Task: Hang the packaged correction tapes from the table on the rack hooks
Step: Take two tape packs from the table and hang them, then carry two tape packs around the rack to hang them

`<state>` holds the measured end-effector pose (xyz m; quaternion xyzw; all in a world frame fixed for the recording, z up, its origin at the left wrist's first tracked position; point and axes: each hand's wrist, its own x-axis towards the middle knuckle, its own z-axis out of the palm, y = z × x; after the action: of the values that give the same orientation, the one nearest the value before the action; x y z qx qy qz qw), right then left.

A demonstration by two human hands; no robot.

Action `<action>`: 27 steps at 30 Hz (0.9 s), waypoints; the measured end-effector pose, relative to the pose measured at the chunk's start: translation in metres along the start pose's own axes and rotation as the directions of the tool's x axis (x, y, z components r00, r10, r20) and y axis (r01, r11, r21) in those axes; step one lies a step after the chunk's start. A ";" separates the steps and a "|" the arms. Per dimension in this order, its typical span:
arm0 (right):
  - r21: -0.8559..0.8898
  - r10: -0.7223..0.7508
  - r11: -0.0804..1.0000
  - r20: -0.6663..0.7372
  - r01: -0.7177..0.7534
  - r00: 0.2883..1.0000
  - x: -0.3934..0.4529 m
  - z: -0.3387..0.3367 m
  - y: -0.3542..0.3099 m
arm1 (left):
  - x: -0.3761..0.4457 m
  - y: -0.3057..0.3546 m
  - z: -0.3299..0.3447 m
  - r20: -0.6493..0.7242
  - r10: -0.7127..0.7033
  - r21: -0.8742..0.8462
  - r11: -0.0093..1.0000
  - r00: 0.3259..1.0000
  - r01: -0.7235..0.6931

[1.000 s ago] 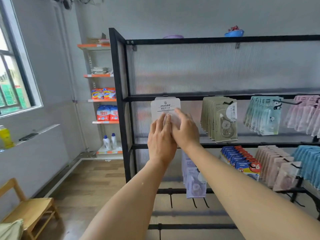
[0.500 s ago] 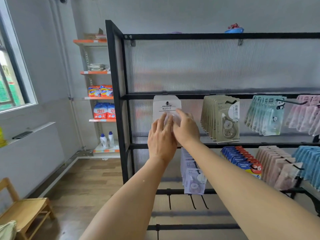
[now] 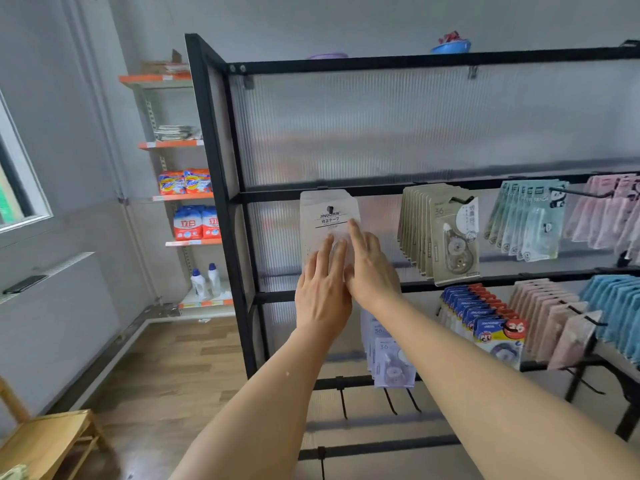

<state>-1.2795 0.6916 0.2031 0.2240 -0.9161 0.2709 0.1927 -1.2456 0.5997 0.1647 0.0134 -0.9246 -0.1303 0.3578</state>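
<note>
Grey walls; wood-plank floor. Window at left, daylight entering. Wooden chair lower left. Orange-edged wall shelves in the corner

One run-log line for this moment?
white carded correction tape packs on black hook | left hand, right hand flat on packs

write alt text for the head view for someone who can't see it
Both hands, left hand and right hand, press flat on white correction tape packs hanging on a hook of a black rack.
</note>
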 end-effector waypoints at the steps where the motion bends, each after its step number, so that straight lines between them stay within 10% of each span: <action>1: -0.014 -0.002 1.000 0.001 0.002 1.000 -0.002 0.001 0.001 | -0.001 -0.001 -0.001 0.013 0.000 0.005 1.000 1.000 0.000; 12: -0.200 -0.019 0.979 0.115 0.042 0.993 -0.057 -0.001 0.032 | -0.069 0.012 -0.011 0.130 -0.248 0.129 0.964 0.960 0.231; 27: -0.079 -0.203 0.949 0.585 0.305 0.785 -0.216 0.092 -0.027 | -0.290 -0.020 -0.066 0.242 -0.761 0.420 0.641 0.601 0.642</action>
<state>-1.1089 0.6841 0.0398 0.3992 -0.9123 0.0842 -0.0370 -0.9873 0.5991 0.0160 0.4052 -0.9026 -0.1247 0.0742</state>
